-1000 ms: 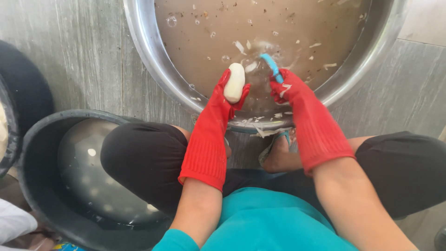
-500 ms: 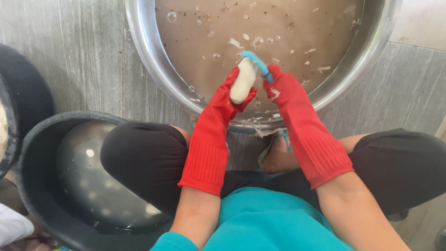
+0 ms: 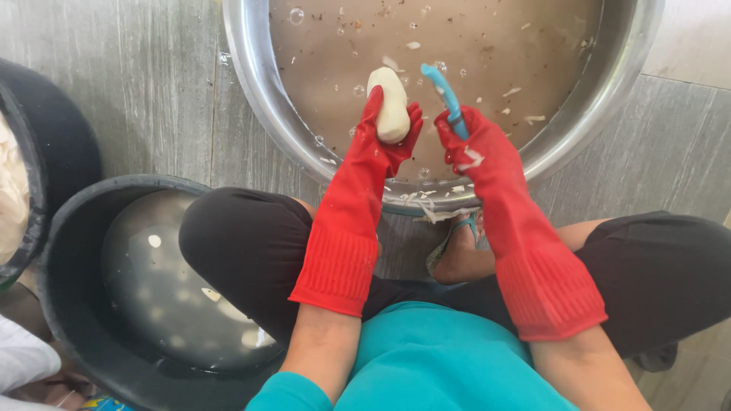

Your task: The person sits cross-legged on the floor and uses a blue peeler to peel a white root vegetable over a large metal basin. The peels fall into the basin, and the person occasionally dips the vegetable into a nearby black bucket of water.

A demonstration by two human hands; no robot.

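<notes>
The fingertips of the left hand [image 3: 384, 141] are hidden behind the pale peeled root [image 3: 393, 105] it grips, so how far they wrap cannot be told. The right hand [image 3: 476, 152] covers the lower handle of the blue peeler [image 3: 444, 90], and the blade is too small to make out. Beyond both grips, the steel basin [image 3: 259, 99] is cut off by the top edge, its bottom lost under murky water. Left of the grips, the black tub [image 3: 68, 251] runs off the lower edge
</notes>
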